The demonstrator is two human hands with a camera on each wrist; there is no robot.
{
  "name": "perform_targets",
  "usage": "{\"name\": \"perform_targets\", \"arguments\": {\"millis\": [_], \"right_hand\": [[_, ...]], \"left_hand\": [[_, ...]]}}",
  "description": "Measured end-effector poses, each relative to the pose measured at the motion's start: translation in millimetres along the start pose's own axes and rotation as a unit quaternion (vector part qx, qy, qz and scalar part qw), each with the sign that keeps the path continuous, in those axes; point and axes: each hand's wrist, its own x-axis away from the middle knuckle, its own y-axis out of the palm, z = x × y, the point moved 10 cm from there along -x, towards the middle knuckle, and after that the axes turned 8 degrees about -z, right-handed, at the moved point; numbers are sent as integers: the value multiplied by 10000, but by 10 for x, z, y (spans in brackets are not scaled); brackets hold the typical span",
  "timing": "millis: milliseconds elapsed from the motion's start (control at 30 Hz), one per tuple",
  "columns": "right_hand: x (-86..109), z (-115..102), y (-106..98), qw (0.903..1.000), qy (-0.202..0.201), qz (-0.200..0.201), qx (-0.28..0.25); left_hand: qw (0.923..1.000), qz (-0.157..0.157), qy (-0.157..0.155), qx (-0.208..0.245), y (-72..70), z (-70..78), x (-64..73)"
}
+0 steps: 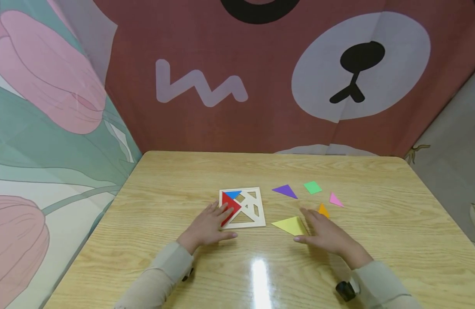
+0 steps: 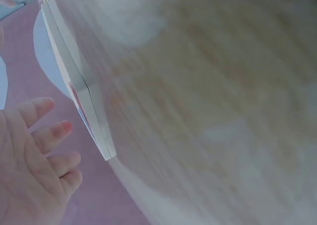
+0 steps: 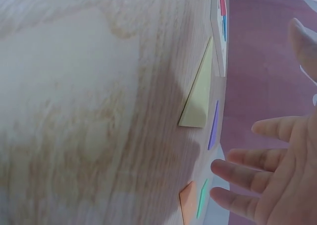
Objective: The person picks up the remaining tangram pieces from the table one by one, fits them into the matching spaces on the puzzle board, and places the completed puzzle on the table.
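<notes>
Yellow triangle (image 1: 288, 226) below, apart from right fingers (image 3: 247, 177).

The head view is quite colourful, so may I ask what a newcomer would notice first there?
Probably the huge bear face would come first, behind the table. Next come the white tray, holding a red triangle and blue triangle with the left hand partly over it, and the yellow triangle by the right hand.

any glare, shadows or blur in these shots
Head view: a bright white streak of glare on the table, between the forearms; left wrist view: hazy, the tabletop grain smeared, while the white frame's near edge looks clearer; right wrist view: a soft shadow over part of the yellow triangle, colours rather washed out.
</notes>
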Motion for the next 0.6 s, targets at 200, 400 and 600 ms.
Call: {"name": "perform_targets", "arguments": {"millis": [200, 400, 600], "right_hand": [[-28, 6, 47, 9999, 79, -140, 5], [-58, 57, 89, 9992, 291, -266, -51], [-86, 100, 124, 9985, 428, -322, 105]], "left_hand": [[9998, -133, 124, 78, 52, -14, -28], [9996, -239, 116, 75, 85, -30, -41], [9992, -382, -6, 116, 105, -57, -60]]}}
